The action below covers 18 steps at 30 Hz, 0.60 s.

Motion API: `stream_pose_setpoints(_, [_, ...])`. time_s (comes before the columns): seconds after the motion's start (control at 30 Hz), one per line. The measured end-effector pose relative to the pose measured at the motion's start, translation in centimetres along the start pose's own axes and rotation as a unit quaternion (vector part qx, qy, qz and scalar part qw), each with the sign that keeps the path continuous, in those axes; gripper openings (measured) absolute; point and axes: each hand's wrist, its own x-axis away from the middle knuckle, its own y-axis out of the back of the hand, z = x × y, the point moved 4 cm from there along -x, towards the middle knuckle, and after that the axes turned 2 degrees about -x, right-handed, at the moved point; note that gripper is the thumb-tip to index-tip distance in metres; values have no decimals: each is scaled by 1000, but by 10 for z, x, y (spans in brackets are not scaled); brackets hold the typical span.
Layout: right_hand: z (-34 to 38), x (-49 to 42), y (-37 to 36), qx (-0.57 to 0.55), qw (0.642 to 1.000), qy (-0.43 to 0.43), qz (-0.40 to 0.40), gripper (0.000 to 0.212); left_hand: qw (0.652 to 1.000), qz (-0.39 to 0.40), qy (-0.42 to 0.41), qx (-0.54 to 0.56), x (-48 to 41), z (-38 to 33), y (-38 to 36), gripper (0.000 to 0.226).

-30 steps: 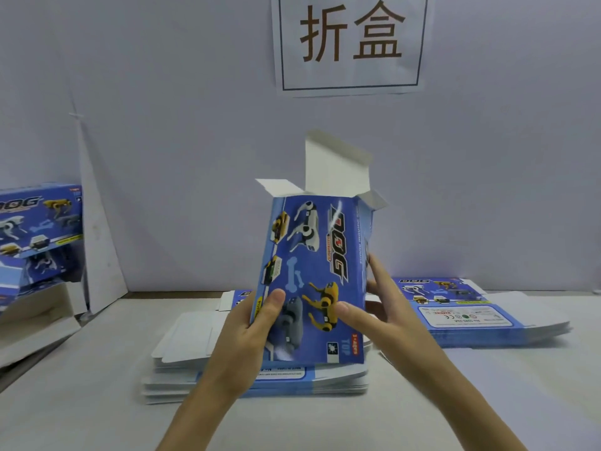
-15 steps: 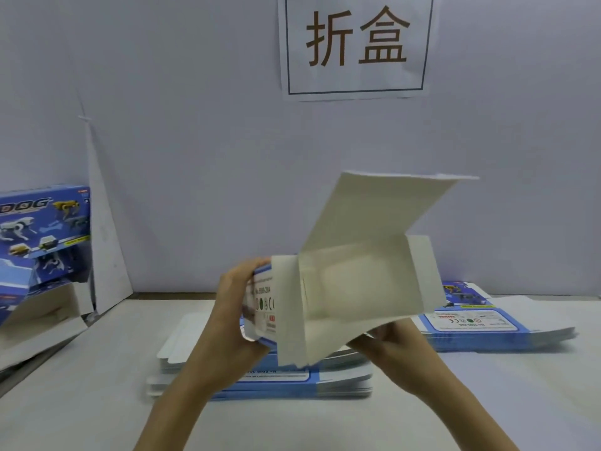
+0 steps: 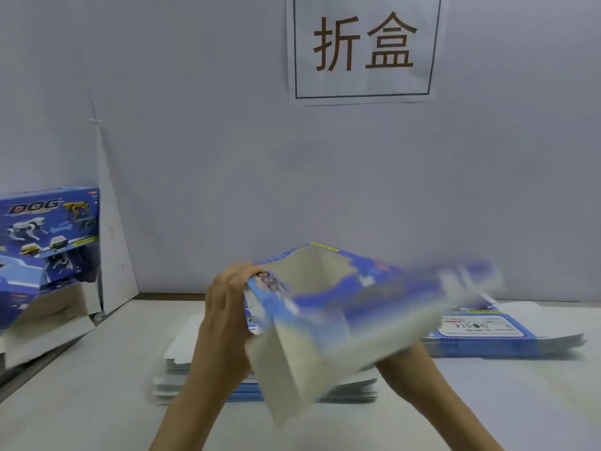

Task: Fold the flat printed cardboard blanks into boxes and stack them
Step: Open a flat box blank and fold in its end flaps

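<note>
Behind everything, a pale wall [image 3: 195, 157] fills the upper part of the view, and the light tabletop [image 3: 97, 402] runs along below it. High on the wall hangs a white paper sign [image 3: 362, 47] with two large brown characters inside a thin dark frame.

Above the middle of the tabletop is a half-opened blue printed box [image 3: 325, 307], held in the air and lying roughly sideways. It is too blurred to read its print. Its plain inside faces the camera, and a pale flap hangs down from its lower left part.

Under the box, a stack of flat blanks [image 3: 182, 359] lies on the tabletop with white flaps sticking out to the left. A second stack [image 3: 481, 336] lies further right, well apart from the first, with a white label panel facing up. At the far left, folded boxes [image 3: 48, 229] printed with robot dogs stand piled against the wall, beside a tall white sheet [image 3: 113, 255] that leans there.

The left hand [image 3: 227, 314] grips the box at its upper left edge, with its fingers [image 3: 234, 275] curled over the rim. The right forearm [image 3: 432, 388] reaches up under the box. The right hand is hidden behind the cardboard, so I cannot tell how its fingers lie.
</note>
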Motion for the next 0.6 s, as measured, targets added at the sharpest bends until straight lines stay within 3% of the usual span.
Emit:
stream_pose_setpoints(0.07, [1, -3, 2, -2, 1000, -5, -9, 14, 992, 63, 106, 41, 9, 16, -9, 54])
stream_pose_setpoints(0.17, [3, -6, 4, -12, 1000, -15, -5, 60, 971, 130, 148, 134, 16, 25, -18, 73])
stream_pose_setpoints(0.2, [3, -6, 3, -14, 1000, -16, -7, 65, 961, 145, 161, 169, 17, 25, -20, 76])
stream_pose_setpoints(0.33, [7, -5, -4, -11, 1000, -4, 1, 64, 919, 171, 230, 271, 19, 24, -22, 79])
stream_pose_setpoints(0.43, [8, -6, -1, -17, 1000, -6, -7, 62, 890, 252, 229, 304, 17, 20, -14, 98])
stream_pose_setpoints(0.5, [8, -7, 0, -6, 1000, -14, -6, 64, 892, 267, 238, 276, 12, 22, -1, 106])
stream_pose_setpoints(0.6, [5, -7, -3, -4, 1000, -24, 8, 61, 893, 247, 262, 268, 5, 28, 16, 96])
